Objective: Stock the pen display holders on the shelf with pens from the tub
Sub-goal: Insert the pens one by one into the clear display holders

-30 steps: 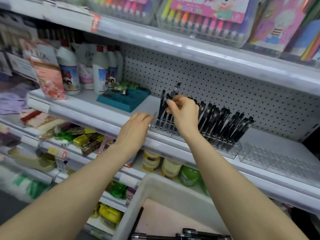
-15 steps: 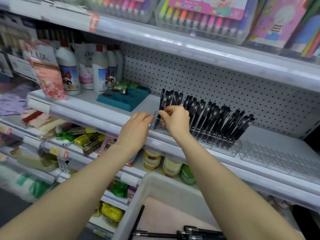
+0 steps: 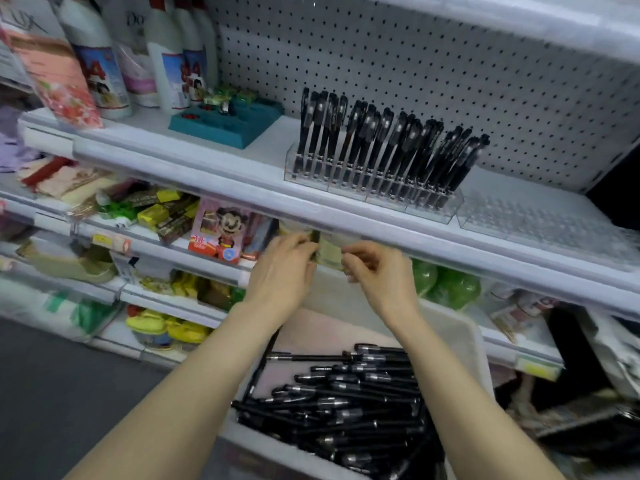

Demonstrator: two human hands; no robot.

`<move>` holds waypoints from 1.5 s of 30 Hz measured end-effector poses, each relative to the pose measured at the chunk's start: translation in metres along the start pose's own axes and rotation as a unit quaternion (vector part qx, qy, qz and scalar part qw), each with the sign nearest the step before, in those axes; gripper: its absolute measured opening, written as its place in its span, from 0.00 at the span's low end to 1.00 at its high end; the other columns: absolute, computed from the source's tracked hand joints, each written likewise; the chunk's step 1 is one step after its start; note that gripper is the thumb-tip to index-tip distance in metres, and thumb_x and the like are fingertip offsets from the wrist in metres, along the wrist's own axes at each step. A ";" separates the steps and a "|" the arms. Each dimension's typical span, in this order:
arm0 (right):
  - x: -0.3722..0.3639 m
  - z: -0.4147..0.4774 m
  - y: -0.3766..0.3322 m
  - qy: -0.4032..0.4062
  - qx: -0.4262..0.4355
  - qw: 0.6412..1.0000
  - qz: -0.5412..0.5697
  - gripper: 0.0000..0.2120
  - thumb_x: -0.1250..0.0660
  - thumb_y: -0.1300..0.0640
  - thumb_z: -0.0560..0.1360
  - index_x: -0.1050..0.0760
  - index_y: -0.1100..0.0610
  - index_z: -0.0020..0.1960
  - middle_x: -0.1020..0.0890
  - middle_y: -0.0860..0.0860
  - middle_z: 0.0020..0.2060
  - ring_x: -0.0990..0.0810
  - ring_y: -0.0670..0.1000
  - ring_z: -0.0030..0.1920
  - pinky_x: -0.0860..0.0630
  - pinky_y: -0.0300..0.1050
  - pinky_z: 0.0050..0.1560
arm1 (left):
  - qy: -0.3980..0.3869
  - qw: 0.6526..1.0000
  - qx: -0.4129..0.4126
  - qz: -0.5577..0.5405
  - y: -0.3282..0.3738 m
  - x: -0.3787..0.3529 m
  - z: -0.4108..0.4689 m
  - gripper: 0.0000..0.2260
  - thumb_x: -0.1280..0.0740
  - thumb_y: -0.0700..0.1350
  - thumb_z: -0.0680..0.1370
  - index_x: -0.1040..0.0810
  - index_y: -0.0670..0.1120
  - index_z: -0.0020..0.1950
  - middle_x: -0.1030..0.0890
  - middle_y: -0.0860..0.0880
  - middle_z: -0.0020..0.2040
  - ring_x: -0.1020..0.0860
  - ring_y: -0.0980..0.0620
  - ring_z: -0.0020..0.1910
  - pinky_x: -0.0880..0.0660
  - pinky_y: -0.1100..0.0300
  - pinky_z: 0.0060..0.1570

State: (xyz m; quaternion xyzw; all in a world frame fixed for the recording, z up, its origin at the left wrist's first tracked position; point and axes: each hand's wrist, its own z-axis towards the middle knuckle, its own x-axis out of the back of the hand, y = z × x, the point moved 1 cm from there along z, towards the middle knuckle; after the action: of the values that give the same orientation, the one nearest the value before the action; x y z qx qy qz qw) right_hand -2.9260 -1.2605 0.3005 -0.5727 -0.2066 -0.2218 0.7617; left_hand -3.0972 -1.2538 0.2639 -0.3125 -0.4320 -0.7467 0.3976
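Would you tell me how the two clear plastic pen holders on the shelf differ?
The left clear plastic holder is packed with black pens standing tilted in rows; the right clear plastic holder holds none. The left holder sits nearer the teal tray; the right holder lies toward the shelf's far end. Both are transparent and rest on the same white shelf.

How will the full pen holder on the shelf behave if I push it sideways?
The pen holder looks like hard plastic, so it likely slides on the smooth shelf. Its tall leaning pens may make it top-heavy and tippy.
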 end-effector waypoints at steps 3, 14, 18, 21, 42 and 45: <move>-0.006 -0.034 0.023 -0.087 -0.061 0.994 -0.005 0.06 0.30 0.63 0.74 0.18 0.53 0.45 0.16 0.53 0.35 0.17 0.52 0.34 0.20 0.39 0.37 | -0.020 1.000 0.010 0.013 -0.003 -0.017 -0.022 0.21 0.32 0.37 0.73 0.23 0.44 0.66 0.24 0.43 0.63 0.28 0.39 0.61 0.28 0.47 0.61; -0.054 -0.072 0.048 -0.299 0.054 0.928 -0.217 0.09 0.29 0.54 0.72 0.17 0.52 0.52 0.16 0.51 0.49 0.20 0.54 0.50 0.26 0.45 0.52 | -0.014 0.998 0.000 0.054 -0.002 -0.019 -0.034 0.26 0.32 0.34 0.72 0.27 0.44 0.70 0.27 0.44 0.65 0.32 0.42 0.63 0.30 0.49 0.63; -0.053 -0.068 0.052 -0.287 0.053 0.932 -0.216 0.08 0.29 0.55 0.71 0.17 0.52 0.51 0.17 0.51 0.45 0.22 0.54 0.48 0.28 0.43 0.48 | -0.018 0.999 0.011 0.042 0.000 -0.017 -0.033 0.26 0.33 0.34 0.74 0.28 0.45 0.71 0.28 0.46 0.67 0.34 0.44 0.65 0.31 0.50 0.64; -0.049 -0.064 0.058 -0.279 0.050 0.937 -0.205 0.07 0.28 0.56 0.72 0.18 0.53 0.50 0.18 0.51 0.44 0.22 0.53 0.47 0.27 0.43 0.48 | -0.013 0.999 0.022 0.021 0.001 -0.016 -0.030 0.23 0.34 0.33 0.74 0.26 0.45 0.69 0.27 0.45 0.65 0.33 0.44 0.64 0.32 0.51 0.64; 0.044 0.030 -0.021 -0.164 0.070 0.981 -0.072 0.09 0.29 0.61 0.75 0.21 0.47 0.48 0.18 0.46 0.38 0.20 0.44 0.39 0.23 0.37 0.43 | 0.060 0.997 0.032 0.021 -0.026 0.064 0.053 0.17 0.38 0.39 0.80 0.26 0.47 0.69 0.25 0.47 0.66 0.28 0.46 0.63 0.30 0.51 0.62; 0.049 0.057 -0.047 -0.103 0.049 0.993 0.022 0.02 0.32 0.60 0.77 0.22 0.54 0.49 0.16 0.51 0.40 0.16 0.50 0.40 0.18 0.44 0.44 | 0.066 0.997 0.020 0.041 -0.025 0.074 0.080 0.22 0.38 0.33 0.78 0.31 0.44 0.72 0.29 0.45 0.69 0.31 0.44 0.65 0.33 0.51 0.64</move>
State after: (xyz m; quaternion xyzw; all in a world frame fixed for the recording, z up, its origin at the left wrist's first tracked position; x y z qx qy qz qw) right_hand -2.9169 -1.2218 0.3800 -0.5589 -0.2814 -0.1345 0.7683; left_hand -3.1456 -1.1988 0.3486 -0.2720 -0.4060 -0.7402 0.4618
